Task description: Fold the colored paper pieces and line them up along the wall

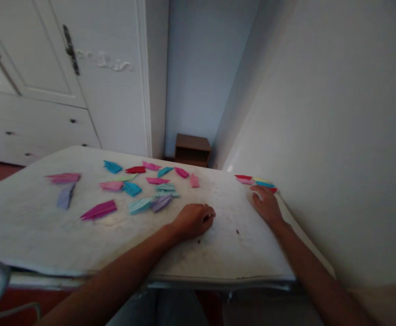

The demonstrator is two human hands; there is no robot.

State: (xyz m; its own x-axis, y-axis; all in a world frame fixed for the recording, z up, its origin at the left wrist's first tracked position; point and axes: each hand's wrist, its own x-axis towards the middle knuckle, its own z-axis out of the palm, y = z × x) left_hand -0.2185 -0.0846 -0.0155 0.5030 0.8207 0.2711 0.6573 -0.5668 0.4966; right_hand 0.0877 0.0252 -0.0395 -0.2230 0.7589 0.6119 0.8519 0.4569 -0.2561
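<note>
My left hand (194,220) rests on the white tabletop, its fingers curled in a loose fist with nothing visible in them. A thin ring shows on one finger. My right hand (267,203) lies at the far right edge by the wall, thumb apart and fingertips touching a small group of folded papers: a red one (243,177), a pink one (245,181), a yellow one (261,181) and a blue one (264,184). Left of my left hand, several more pointed folded papers are scattered, among them a purple one (162,203), a light-blue one (140,206) and a magenta one (99,210).
The white table (41,231) meets a pale wall (340,136) on the right. A white wardrobe (116,104) and a small brown cabinet (193,144) stand behind it. A metal chair frame (3,271) is at the lower left. Small dark specks mark the tabletop.
</note>
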